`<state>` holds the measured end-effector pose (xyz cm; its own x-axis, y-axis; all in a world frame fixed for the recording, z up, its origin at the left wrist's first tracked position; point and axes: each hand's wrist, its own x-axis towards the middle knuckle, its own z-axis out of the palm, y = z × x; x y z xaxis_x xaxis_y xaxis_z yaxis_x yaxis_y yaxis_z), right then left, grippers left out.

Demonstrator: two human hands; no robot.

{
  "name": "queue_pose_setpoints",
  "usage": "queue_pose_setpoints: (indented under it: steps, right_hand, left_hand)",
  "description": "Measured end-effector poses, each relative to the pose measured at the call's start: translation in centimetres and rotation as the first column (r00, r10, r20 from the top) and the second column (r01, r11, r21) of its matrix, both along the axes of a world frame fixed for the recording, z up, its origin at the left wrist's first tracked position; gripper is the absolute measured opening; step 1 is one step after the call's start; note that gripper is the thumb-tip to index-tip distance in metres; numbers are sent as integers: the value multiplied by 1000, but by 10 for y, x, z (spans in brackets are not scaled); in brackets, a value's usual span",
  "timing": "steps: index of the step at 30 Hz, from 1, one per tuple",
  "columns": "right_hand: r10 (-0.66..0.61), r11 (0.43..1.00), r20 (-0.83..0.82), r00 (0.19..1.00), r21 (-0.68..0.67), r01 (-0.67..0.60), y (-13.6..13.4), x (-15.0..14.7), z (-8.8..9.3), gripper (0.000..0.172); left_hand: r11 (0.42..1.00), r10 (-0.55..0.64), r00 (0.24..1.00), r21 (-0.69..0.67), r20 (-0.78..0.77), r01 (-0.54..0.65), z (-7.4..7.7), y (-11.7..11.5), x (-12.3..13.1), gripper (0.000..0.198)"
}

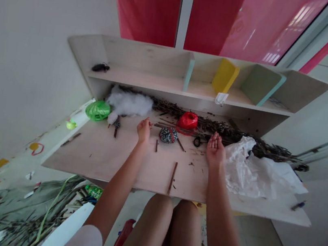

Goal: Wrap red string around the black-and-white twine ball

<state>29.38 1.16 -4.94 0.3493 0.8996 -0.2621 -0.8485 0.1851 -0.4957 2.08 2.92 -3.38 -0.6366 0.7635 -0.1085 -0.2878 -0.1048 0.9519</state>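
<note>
My left hand (pixel 143 130) rests on the desk with its fingers loosely curled, and I see nothing in it. To its right is a ball of black-and-white yarn (pixel 168 135) with a red band. My right hand (pixel 216 150) lies palm up, fingers half bent and apart, holding nothing. Black-handled scissors (pixel 197 141) are just left of it. A roll of red plastic twine (pixel 188 121) stands behind the yarn. Short brown sticks (pixel 172 177) are scattered between my hands. Near the left hand, a stick wound with dark yarn (pixel 116 126) lies on the desk.
White stuffing (pixel 130 102) and green plastic twine (pixel 98 110) sit at the back left. Dry twigs (pixel 169 108) run along the back. A crumpled white plastic bag (pixel 245 172) is on the right. Above is a shelf (pixel 145 80) with dividers. Cut branches (pixel 10 219) litter the floor at left.
</note>
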Motion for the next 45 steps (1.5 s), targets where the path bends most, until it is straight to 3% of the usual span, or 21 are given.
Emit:
queue_pose_setpoints:
  steps: [10, 17, 23, 27, 31, 37, 45]
  right_hand:
    - [-19, 1000, 62, 998, -2, 19, 3, 1, -5, 10]
    - [-27, 999, 37, 999, -21, 27, 2, 1, -4, 15]
    - [-32, 999, 21, 999, -7, 33, 1, -1, -1, 16]
    - [-35, 999, 32, 999, 1, 35, 1, 0, -3, 13]
    - [-31, 1000, 61, 998, -3, 31, 3, 1, -5, 9]
    - [5, 999, -5, 1000, -40, -5, 1, -2, 0, 20]
    - [2, 999, 44, 999, -36, -1, 3, -2, -3, 17]
  left_hand:
    - [1000, -8, 999, 17, 48, 8, 3, -5, -2, 18]
    - [945, -318, 923, 144, 216, 292, 11, -11, -6, 33]
    - [962, -273, 922, 90, 277, 258, 9, -10, -5, 33]
    - [971, -239, 968, -5, 81, 240, 5, -9, 1, 26]
    - [966, -255, 941, -22, -223, 257, -3, -9, 6, 32]
    - [950, -302, 762, -117, -573, 288, -9, -16, 11, 39]
    - [925, -379, 541, -290, -751, 245, -7, -21, 15, 48]
